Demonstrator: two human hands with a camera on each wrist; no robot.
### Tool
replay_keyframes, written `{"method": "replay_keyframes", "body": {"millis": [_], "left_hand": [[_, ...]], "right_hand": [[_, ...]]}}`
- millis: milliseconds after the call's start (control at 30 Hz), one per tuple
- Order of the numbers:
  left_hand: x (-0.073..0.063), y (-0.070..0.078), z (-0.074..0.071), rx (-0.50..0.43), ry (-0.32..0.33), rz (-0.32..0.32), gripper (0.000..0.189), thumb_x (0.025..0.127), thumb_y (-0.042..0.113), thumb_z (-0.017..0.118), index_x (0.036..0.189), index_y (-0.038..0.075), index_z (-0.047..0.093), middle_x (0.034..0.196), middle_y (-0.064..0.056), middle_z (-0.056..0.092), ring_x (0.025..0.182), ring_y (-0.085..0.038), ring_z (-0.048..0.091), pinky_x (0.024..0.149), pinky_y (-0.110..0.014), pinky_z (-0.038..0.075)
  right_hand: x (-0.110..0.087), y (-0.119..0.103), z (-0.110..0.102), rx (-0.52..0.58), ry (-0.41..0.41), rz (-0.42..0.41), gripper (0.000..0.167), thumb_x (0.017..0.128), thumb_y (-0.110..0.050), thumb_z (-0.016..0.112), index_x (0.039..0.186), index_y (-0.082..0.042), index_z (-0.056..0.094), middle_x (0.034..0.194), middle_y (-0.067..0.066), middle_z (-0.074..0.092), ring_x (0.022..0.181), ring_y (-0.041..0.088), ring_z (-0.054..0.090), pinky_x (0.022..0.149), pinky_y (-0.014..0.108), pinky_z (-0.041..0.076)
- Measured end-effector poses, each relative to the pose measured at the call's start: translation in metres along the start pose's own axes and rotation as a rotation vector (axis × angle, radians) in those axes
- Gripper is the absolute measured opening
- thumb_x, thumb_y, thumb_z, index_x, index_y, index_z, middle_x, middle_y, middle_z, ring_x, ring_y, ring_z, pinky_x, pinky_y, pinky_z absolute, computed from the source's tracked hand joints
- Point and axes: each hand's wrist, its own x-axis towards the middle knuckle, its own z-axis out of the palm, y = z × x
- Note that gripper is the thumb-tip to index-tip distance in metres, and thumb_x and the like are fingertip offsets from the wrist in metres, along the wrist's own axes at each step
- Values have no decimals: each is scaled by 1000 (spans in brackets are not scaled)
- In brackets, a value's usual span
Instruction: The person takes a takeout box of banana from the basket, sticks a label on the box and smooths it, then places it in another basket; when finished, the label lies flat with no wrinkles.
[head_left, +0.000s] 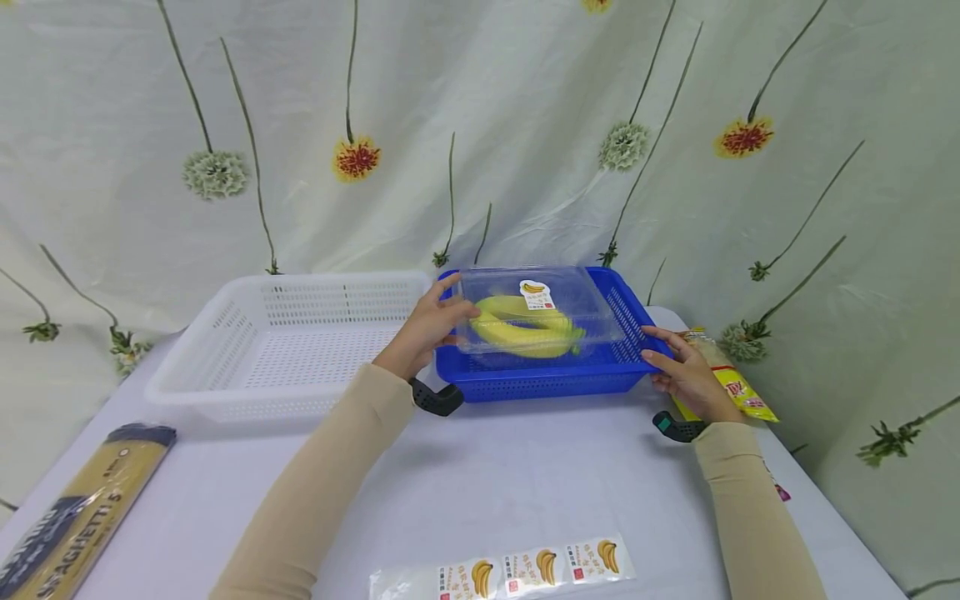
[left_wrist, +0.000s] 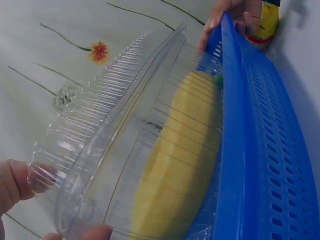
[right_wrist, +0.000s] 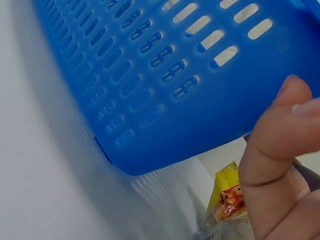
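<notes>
My left hand (head_left: 426,332) grips the left end of a clear plastic clamshell box (head_left: 480,285), thumb and fingers on its edge. Yellow bananas (head_left: 517,337) show through the box, which carries a white banana sticker (head_left: 537,294). The box is over the left and middle part of a blue perforated basket (head_left: 543,387); whether it touches the bottom is hidden. At the basket's right end, my right hand (head_left: 693,379) holds the rim. In the right wrist view its curled fingers (right_wrist: 270,150) are at the basket's corner.
Left of the blue basket stands a white perforated basket (head_left: 176,375). A spaghetti pack (head_left: 93,508) lies at the table's left. A strip of banana stickers (head_left: 532,571) lies at the front. Yellow snack packaging (head_left: 738,387) is behind my right hand, beside the patterned curtain (head_left: 525,100).
</notes>
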Motion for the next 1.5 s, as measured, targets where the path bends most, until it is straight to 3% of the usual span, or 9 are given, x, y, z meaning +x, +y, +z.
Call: {"method": "replay_keyframes", "body": {"millis": [667,767,833,1000,1067,1133,1233,1300,1500], "left_hand": [[22,-13,18,180,13,-9,84,103,11,68,173,16,23,172,-22,34,149,-34,47,72,-28,53],[22,-13,21,211,18,4,84,101,10,68,173,14,24,169,-23,38,133,-28,56,73,-29,52],[21,-12,23,239,23,15,83,101,10,68,173,13,25,166,-24,43,108,-22,63,73,-30,52],[19,-12,26,321,37,26,77,106,17,66,172,10,26,154,-23,54,65,-15,54,93,-41,54],[18,-12,26,369,39,21,76,108,22,66,172,11,26,160,-21,49,79,-19,61,107,-48,49],[17,-11,27,423,36,21,77,109,27,65,172,10,25,169,-20,40,111,-29,66,119,-53,41],[16,-11,28,475,12,13,82,108,31,65,173,10,20,177,-18,25,153,-40,41,126,-57,32],[15,-11,29,491,-13,7,86,107,31,66,174,11,16,178,-18,21,161,-42,26,127,-59,29],[11,-15,36,533,-56,9,90,106,29,68,173,9,13,178,-22,19,163,-43,21,127,-60,27]], "right_hand": [[0,1,0,16,0,-4,44,112,-20,63,154,-24,50,119,0,51,77,9,54,68,20,49],[0,1,0,13,6,-4,44,111,-21,63,154,-24,50,116,0,51,77,9,54,68,20,50],[0,1,0,9,11,-4,44,111,-21,64,154,-24,51,114,-1,51,77,9,55,68,20,50],[0,0,0,14,16,-3,43,111,-21,64,153,-24,52,111,-2,52,76,9,55,67,20,50],[0,0,0,20,14,-5,43,111,-20,64,152,-24,52,110,-2,53,75,10,55,67,20,50],[1,0,0,23,11,-8,43,111,-20,64,152,-24,52,110,-2,53,75,10,55,67,21,50],[1,0,0,22,8,-11,43,111,-20,64,152,-23,52,110,-2,53,75,10,55,67,21,50],[1,1,0,21,7,-13,43,111,-20,64,153,-23,52,111,-2,53,75,10,55,67,21,50],[1,3,0,22,3,-14,42,111,-19,63,152,-23,52,110,-3,54,75,9,56,67,21,50]]}}
